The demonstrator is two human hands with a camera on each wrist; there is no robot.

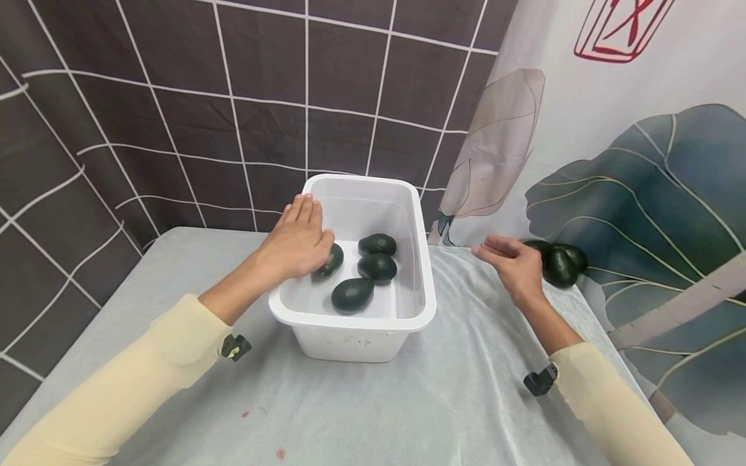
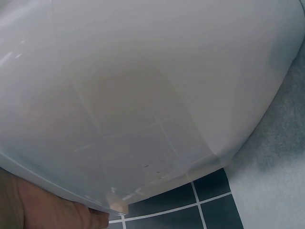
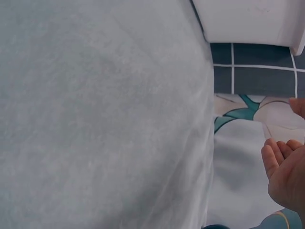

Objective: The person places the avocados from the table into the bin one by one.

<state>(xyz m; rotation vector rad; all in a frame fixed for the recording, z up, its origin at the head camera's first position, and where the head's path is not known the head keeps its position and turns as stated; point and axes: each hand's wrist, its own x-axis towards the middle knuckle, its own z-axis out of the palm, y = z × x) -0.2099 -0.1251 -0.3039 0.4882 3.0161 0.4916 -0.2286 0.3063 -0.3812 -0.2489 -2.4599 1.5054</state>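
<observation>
Several dark green avocados lie inside a white plastic basin. My left hand rests across the basin's left rim with straight fingers, its thumb over the inside and partly covering one avocado. In the left wrist view, the basin's outer wall fills most of the picture beside that hand. My right hand is to the right of the basin, holding nothing, its fingers loosely bent. Just beyond it sit more avocados, partly hidden behind the hand.
A pale grey-blue cloth covers the table. Behind the basin rises a dark wall covering with a white grid. To the right hangs a white curtain with large leaf patterns, close to the table's right edge.
</observation>
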